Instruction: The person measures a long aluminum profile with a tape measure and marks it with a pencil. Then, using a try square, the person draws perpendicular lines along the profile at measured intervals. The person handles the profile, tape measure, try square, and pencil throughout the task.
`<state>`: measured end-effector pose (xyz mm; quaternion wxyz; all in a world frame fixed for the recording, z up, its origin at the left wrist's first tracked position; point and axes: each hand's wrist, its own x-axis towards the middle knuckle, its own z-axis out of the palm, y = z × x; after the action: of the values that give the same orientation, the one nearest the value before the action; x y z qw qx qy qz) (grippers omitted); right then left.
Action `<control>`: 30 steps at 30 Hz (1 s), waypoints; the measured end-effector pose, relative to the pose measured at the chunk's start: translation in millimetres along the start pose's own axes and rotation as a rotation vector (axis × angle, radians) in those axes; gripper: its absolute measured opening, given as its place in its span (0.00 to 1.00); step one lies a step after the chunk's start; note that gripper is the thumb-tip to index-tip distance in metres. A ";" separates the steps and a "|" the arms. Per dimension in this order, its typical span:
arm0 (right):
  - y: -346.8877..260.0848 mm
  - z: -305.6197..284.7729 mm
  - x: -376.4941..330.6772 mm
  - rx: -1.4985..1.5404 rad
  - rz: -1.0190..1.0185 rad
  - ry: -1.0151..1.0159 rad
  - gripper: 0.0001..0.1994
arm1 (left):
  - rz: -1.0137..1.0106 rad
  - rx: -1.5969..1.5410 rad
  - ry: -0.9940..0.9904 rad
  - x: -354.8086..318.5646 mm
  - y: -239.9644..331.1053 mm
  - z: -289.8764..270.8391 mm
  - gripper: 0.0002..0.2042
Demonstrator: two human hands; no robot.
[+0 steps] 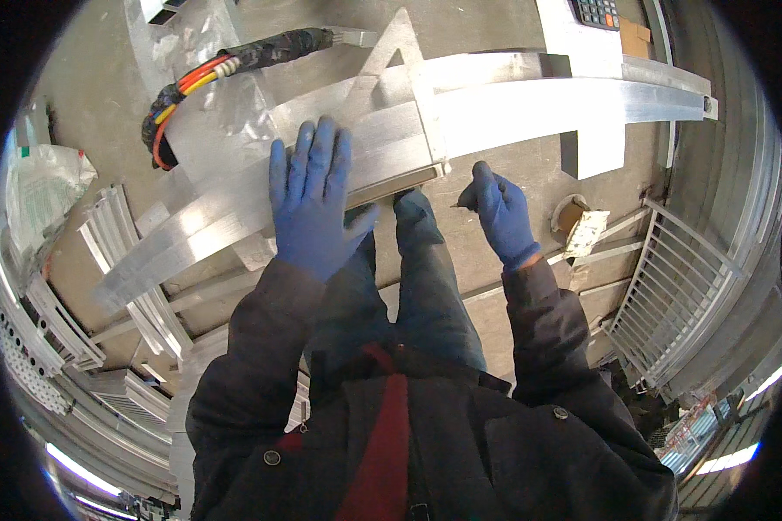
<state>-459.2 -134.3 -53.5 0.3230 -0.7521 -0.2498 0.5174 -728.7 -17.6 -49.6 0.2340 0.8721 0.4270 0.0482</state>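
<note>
My left hand (313, 195), in a blue glove, lies flat with its fingers stretched out on a long silvery metal bar (504, 108). Just right of it, a metal triangular square (421, 104) rests across the bar, its thick edge along the near side. My right hand (502, 213), also gloved in blue with darkened fingertips, is held apart from the bar on its near side. Its fingers are pinched together. A small thin tip pokes out at the left of them, too small to name.
A bundle of black-wrapped cables (235, 65) with orange and yellow strands lies beyond the bar at left. A calculator (596, 12) sits at the far right. Metal profiles (139, 269) are stacked at left, a barred metal rack (669, 291) stands at right, and a tape roll (570, 214) is nearby.
</note>
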 end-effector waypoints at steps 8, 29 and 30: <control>-10.5 39.4 -4.6 0.233 0.087 -0.028 0.19 | 0.028 0.080 -0.017 -44.1 -29.2 -9.7 0.49; -23.3 154.2 -23.8 0.164 0.085 -0.257 0.16 | -0.020 0.141 0.051 -83.0 -70.1 -29.4 0.46; -22.6 155.0 -24.5 0.196 0.104 -0.254 0.15 | -0.001 0.142 0.077 -73.8 -74.5 -25.8 0.48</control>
<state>-614.2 -101.4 -61.3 0.3333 -0.6574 -0.1976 0.6463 -836.4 -25.6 -51.8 0.1551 0.8839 0.4382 0.0510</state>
